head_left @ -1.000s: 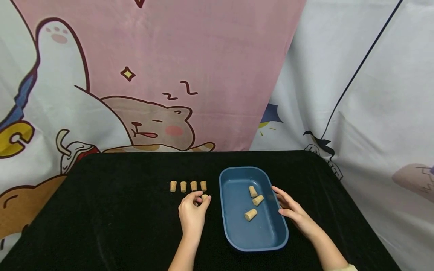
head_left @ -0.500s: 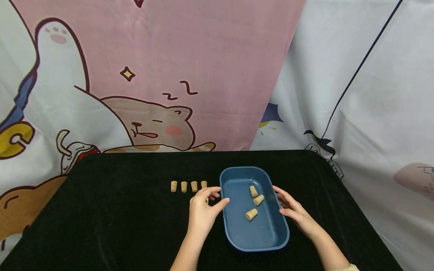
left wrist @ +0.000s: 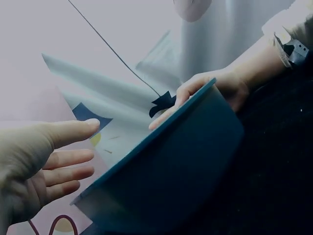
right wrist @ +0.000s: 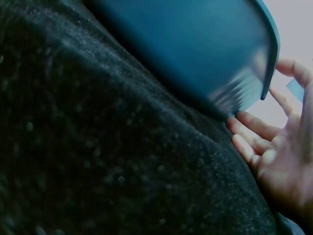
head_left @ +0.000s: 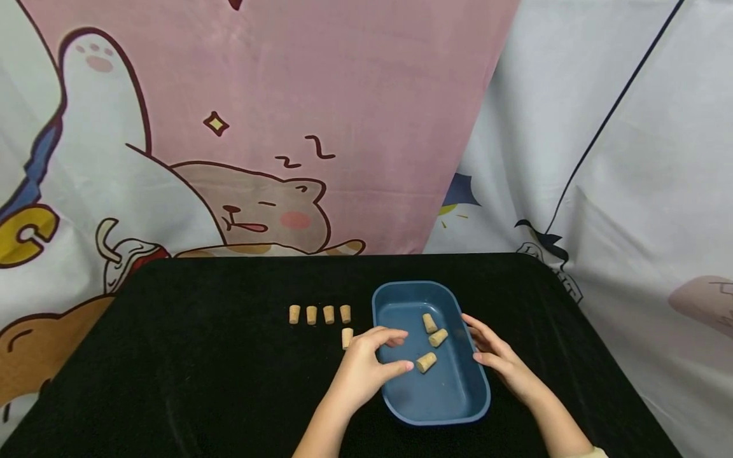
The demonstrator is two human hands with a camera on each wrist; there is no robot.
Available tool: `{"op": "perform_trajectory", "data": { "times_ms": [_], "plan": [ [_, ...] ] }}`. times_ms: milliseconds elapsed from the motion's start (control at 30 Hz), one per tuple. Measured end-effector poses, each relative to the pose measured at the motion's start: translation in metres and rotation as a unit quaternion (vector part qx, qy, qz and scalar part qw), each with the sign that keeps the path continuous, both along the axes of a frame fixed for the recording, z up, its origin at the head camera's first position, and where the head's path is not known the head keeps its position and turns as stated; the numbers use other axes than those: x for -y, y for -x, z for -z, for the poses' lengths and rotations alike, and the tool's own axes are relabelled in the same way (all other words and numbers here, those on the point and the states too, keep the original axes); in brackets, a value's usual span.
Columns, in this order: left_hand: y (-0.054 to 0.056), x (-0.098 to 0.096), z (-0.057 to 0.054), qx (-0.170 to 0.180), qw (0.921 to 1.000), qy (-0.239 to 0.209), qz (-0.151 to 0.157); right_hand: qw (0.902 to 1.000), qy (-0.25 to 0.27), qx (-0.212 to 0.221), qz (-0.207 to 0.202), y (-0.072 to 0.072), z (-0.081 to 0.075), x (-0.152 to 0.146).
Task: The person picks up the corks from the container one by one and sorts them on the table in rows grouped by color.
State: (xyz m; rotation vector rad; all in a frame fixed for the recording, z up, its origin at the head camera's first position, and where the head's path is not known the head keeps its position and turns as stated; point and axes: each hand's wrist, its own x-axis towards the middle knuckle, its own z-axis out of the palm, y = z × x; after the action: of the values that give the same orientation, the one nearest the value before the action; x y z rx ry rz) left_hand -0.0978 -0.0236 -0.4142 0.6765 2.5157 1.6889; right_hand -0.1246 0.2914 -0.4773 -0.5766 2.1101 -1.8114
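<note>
My left hand (head_left: pixel 369 359) hangs over the left rim of a blue tray (head_left: pixel 395 407), thumb and fingers apart with nothing between them. Three corks lie in the tray: an upper cork (head_left: pixel 429 323), a middle cork (head_left: pixel 438 338) and a lower cork (head_left: pixel 426 362), which is nearest the left thumb. At the tray's right side, my right hand (head_left: pixel 504 362) touches the rim and outer wall with relaxed fingers, seen also in the right wrist view. Just left of the left hand, a single cork (head_left: pixel 347 338) stands on the black cloth, its base partly hidden.
Behind the single cork stands a row of several corks, from the leftmost cork (head_left: pixel 294 314) to the rightmost cork (head_left: pixel 345 313). Black cloth (head_left: pixel 189 375) covers the table. A printed curtain (head_left: pixel 366 127) hangs behind it.
My left hand has let go of a cork, leaving it below the row's right end. It has moved right to the tray, its fingers spreading. The right hand keeps its place.
</note>
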Motion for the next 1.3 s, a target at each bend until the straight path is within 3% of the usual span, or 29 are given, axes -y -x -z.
{"op": "perform_trajectory", "data": {
  "times_ms": [167,333,633,1000,1300],
  "plan": [
    [0.003,-0.008,-0.006,-0.002,0.9992,-0.001,0.04,0.9999,0.01,0.0,-0.011,0.0,0.001,0.002],
    [0.008,-0.016,-0.009,0.018,0.9968,0.019,0.075,0.9996,0.021,-0.005,-0.021,-0.001,0.002,0.004],
    [0.037,-0.032,-0.002,0.05,0.9843,0.084,0.147,0.9996,0.019,-0.007,-0.018,-0.002,0.002,0.003],
    [0.058,-0.045,0.005,0.07,0.9693,0.167,0.166,0.9997,0.02,-0.008,-0.013,-0.002,0.0,0.0],
    [0.058,-0.053,0.009,0.095,0.9604,0.211,0.155,0.9995,0.025,-0.008,-0.016,-0.003,-0.003,0.001]
  ]
}}
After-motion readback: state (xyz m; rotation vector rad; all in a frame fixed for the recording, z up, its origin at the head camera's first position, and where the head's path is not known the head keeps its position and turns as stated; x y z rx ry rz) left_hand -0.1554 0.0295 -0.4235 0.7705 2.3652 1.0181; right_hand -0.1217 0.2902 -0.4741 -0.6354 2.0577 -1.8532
